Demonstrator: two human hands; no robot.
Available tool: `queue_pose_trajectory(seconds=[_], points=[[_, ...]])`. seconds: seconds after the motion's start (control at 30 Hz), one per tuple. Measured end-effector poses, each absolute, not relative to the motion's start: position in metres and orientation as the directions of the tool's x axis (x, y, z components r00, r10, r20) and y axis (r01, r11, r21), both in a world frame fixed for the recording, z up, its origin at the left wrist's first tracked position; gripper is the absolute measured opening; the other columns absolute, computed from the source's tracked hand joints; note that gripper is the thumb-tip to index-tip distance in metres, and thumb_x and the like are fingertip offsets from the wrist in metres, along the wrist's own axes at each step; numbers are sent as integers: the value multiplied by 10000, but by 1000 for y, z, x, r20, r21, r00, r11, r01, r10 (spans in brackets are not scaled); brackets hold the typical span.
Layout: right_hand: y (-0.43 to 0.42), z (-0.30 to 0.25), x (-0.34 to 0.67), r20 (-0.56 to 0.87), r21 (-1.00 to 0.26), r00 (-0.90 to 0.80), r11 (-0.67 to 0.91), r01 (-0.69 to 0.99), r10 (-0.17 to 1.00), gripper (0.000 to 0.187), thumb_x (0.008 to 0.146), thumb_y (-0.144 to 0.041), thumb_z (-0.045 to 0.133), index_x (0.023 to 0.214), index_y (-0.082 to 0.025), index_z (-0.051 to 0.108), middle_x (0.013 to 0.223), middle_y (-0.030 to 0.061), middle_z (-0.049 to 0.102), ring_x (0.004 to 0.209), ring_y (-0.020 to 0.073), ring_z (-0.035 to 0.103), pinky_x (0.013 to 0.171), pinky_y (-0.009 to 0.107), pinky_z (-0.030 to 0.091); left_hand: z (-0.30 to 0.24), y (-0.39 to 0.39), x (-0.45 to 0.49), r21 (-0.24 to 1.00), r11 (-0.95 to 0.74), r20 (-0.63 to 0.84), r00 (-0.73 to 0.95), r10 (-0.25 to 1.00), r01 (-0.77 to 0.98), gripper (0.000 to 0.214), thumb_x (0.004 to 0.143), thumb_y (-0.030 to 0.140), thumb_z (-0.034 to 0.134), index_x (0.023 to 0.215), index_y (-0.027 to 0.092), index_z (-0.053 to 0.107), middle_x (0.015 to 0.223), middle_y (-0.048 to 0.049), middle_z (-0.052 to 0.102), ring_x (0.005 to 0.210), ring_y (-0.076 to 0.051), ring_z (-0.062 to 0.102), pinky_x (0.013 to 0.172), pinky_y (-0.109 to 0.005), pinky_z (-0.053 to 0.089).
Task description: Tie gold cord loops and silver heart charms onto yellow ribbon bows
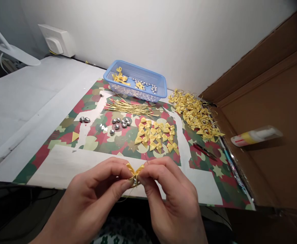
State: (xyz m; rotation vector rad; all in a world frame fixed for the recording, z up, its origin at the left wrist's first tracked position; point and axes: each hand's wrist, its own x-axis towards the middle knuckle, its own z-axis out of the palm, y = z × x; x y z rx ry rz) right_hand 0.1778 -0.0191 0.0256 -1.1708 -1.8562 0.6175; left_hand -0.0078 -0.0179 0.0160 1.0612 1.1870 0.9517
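My left hand (97,193) and my right hand (169,196) meet at the near edge of the table, both pinched on one small yellow ribbon bow (135,170). A small silver bell (135,182) hangs under the bow between my fingertips, and a thin gold thread runs through it. Beyond my hands lie a group of loose yellow bows (156,135), several silver bells (120,124) and a bundle of gold wire ties (130,107).
A blue plastic basket (161,88) at the back holds bows and bells. A heap of finished bows (195,113) lies at the right beside a cardboard box (273,101) containing a glue bottle (255,135). Red-handled snips (204,151) lie on the camouflage-patterned mat (64,134).
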Motion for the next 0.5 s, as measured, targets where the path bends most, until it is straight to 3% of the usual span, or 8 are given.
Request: queue_pose_trajectory(seconds=[0.5], points=[[-19, 28, 181, 413, -698, -257, 485, 526, 873, 248, 992, 34, 576, 1017, -204, 641, 978, 10, 655, 847, 95, 669, 783, 171, 572, 21, -7, -14, 949, 308, -271, 327, 905, -66, 156, 942, 378, 780, 891, 231, 782, 897, -38, 742, 920, -244, 719, 810, -272, 604]])
